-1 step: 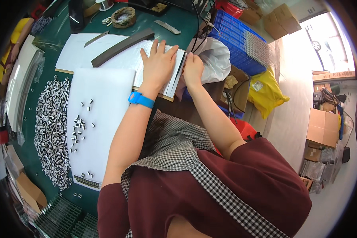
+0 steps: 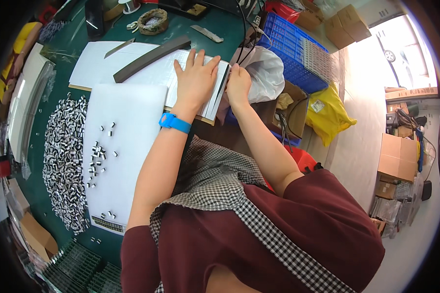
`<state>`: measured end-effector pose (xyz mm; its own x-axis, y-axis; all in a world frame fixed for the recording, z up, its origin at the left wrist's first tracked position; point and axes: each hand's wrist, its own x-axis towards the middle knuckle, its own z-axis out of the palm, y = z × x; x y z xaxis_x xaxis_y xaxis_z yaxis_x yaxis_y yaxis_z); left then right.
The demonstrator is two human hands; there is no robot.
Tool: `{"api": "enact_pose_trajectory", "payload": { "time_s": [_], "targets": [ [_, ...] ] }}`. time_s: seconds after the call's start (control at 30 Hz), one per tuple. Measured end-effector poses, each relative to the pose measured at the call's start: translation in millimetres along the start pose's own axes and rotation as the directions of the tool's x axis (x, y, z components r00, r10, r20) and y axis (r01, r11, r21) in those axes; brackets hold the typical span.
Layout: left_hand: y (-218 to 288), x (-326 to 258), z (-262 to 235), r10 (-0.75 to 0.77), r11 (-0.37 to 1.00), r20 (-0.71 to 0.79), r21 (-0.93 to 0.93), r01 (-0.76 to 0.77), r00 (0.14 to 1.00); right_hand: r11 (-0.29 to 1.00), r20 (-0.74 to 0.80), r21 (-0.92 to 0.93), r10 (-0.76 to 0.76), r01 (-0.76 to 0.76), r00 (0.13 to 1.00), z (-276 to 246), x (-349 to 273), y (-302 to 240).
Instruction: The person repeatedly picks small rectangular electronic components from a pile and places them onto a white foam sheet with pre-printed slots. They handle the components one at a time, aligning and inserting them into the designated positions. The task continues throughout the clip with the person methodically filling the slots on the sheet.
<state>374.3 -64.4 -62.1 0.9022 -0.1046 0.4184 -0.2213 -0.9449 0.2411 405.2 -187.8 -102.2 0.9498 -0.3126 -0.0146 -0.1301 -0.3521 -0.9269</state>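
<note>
My left hand point(image 2: 196, 83) lies flat with fingers spread on a white board point(image 2: 146, 54) at the table's near right edge; a blue watch band point(image 2: 175, 123) is on its wrist. My right hand point(image 2: 238, 85) is closed at the board's right edge, beside a thin black strip point(image 2: 223, 80); what its fingers pinch is hidden. A dark grey bar point(image 2: 149, 59) lies across the board, left of my left hand. A white foam sheet point(image 2: 127, 141) with several small metal pieces point(image 2: 98, 150) on it is nearer me, left of my left forearm.
A large heap of small metal pieces point(image 2: 64, 166) covers the green table point(image 2: 58, 88) left of the foam. A knife blade point(image 2: 120, 48), a round bowl point(image 2: 152, 21) and a cutter point(image 2: 207, 33) lie farther off. Blue crates point(image 2: 291, 53) and a yellow bag point(image 2: 330, 115) stand at right.
</note>
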Motion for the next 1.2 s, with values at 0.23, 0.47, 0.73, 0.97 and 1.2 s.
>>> {"api": "enact_pose_trajectory", "payload": {
  "time_s": [0.23, 0.47, 0.73, 0.97, 1.2],
  "targets": [
    [-4.8, -0.5, 4.4, -0.004, 1.000, -0.063, -0.002, 0.004, 0.998, 0.992, -0.157, -0.109, -0.078, 0.061, 0.985, 14.8, -17.3, -29.9],
    [-4.5, -2.6, 1.6, 0.004, 1.000, -0.044, 0.005, -0.004, 0.999, 0.983, -0.126, -0.164, -0.105, 0.084, 0.986, 12.0, -19.0, -22.3],
    [-6.0, -2.2, 4.7, -0.005, 1.000, -0.077, -0.022, 0.004, 0.997, 0.981, -0.165, -0.186, -0.087, 0.056, 0.982, 17.9, -22.4, -26.9],
    [-7.0, -2.9, 4.2, -0.009, 1.000, -0.058, -0.011, 0.008, 0.998, 0.992, -0.173, -0.016, -0.124, 0.123, 0.977, 22.7, -15.3, -6.0],
    [-3.5, -5.7, 1.6, -0.004, 0.999, -0.059, -0.032, 0.002, 0.998, 0.791, -0.019, 0.611, 0.060, -0.036, 0.998, 33.4, -5.1, 28.8]
  ]
}}
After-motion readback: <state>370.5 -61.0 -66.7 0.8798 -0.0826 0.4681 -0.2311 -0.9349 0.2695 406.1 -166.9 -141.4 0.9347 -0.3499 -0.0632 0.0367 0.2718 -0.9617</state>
